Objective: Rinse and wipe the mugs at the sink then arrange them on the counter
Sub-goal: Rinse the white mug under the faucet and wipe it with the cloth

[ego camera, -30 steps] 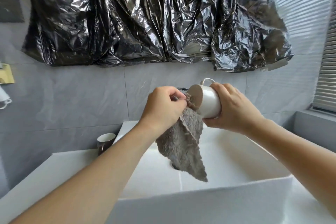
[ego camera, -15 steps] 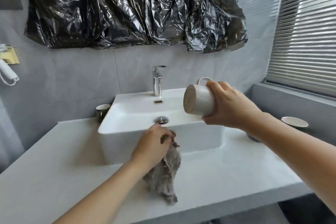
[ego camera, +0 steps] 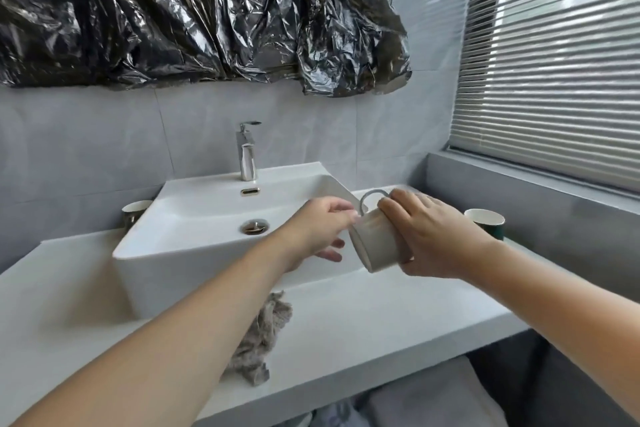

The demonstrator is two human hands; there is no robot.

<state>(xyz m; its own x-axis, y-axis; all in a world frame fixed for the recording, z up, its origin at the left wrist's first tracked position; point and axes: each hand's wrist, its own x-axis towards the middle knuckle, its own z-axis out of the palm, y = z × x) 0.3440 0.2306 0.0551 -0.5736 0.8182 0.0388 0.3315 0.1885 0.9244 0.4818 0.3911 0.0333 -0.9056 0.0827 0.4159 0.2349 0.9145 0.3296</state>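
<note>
A: Mug (ego camera: 377, 239), task item: glazed off-white ceramic, cylindrical, faint ribbing on the wall, thin loop handle uppermost. Held tilted in the air over the right edge of the sink (ego camera: 194, 253), above the desk (ego camera: 381, 315).

B: Grip state?

A: Right hand (ego camera: 433, 236) grips the mug body, fingers curled over the wall, thumb beneath. Left hand (ego camera: 318, 229) touches the mug near the rim with its fingertips; fingers loosely bent, holding nothing.

B: Cloth?

A: Grey rag (ego camera: 263, 333), coarse looped weave, crumpled on the desk in front of the sink, partly hidden by the left forearm.

B: Other surfaces?

A: Sink is smooth white, rectangular, with a chrome tap (ego camera: 247, 152) and metal drain (ego camera: 255, 226). One dark cup (ego camera: 135, 213) stands left of the sink, a green cup (ego camera: 486, 224) with white interior stands at right. Crinkled black plastic sheet (ego camera: 194, 10) on the tiled wall; slatted blind (ego camera: 554, 55) at right.
</note>
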